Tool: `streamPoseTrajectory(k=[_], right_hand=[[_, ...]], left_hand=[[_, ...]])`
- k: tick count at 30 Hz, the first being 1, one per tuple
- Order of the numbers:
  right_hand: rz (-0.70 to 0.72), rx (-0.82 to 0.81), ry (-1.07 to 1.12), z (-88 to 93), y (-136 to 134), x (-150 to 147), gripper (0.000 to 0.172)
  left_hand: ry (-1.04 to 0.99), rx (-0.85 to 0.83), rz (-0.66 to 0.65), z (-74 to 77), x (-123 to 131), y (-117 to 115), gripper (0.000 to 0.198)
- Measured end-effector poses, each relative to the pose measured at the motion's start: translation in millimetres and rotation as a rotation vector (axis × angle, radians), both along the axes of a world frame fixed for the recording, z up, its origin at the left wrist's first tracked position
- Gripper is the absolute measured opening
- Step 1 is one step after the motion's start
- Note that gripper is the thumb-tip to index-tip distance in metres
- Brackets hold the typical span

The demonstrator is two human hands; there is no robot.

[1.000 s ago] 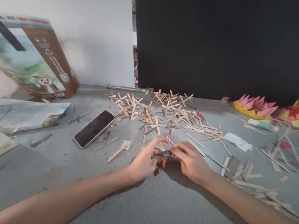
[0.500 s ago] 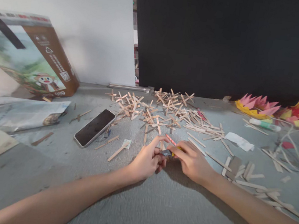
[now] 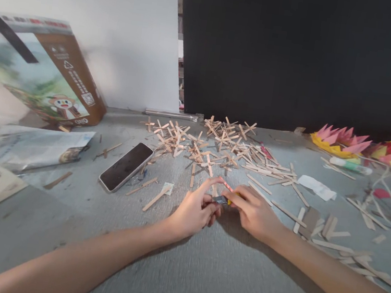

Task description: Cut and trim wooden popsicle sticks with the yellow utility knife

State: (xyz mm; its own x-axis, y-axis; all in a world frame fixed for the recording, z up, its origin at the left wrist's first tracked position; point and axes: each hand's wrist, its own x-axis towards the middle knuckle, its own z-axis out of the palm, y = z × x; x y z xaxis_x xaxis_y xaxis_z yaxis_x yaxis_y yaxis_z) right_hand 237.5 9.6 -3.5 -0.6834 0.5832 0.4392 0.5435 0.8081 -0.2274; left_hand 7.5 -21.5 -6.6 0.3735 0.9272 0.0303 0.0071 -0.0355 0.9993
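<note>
My left hand [image 3: 197, 210] and my right hand [image 3: 254, 211] meet at the middle of the grey table [image 3: 178, 270]. Between their fingertips sits a small dark object [image 3: 219, 199] with a yellow bit beside it; I cannot name it. My right hand pinches it and also grips a red-and-white striped stick [image 3: 227, 185] that points up and left. My left hand's fingers are curled, with thumb and forefinger pinching near a short wooden stick [image 3: 213, 190]. Just beyond both hands lies a heap of wooden stick crosses [image 3: 213, 144].
A black phone [image 3: 126, 166] lies face up to the left. A tilted cardboard box [image 3: 42, 71] and plastic bags [image 3: 24, 146] stand at far left. Loose sticks [image 3: 329, 228], a white cable [image 3: 387, 202], a glue tube [image 3: 351, 165] and paper flowers [image 3: 338, 140] are at right.
Both hands stay pinched together on the same small object. The view has shifted slightly, nothing else moved.
</note>
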Motion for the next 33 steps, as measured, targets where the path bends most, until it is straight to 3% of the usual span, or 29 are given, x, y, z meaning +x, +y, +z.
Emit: streamPoseTrajectory(k=[6,13,25,33], right_hand=[[0.002,-0.024,-0.014,-2.7,1.3,-0.2,0.046],[-0.006,-0.036,0.027,-0.9,1.0,0.2,0.039],[-0.010,-0.001,-0.038,-5.7,-0.3,-0.4,0.047],[0.001,0.012,-0.001,-3.8,0.3,-0.1,0.039]], left_hand=[[0.040,-0.002,-0.013,-0.7,-0.5,0.3,0.061],[0.028,0.013,0.006,3.1,-1.5,-1.6,0.051],[0.128,0.073,0.003,3.9,-0.3,-0.5,0.056],[0.019,0.019,0.003,3.4,1.2,-1.4,0.054]])
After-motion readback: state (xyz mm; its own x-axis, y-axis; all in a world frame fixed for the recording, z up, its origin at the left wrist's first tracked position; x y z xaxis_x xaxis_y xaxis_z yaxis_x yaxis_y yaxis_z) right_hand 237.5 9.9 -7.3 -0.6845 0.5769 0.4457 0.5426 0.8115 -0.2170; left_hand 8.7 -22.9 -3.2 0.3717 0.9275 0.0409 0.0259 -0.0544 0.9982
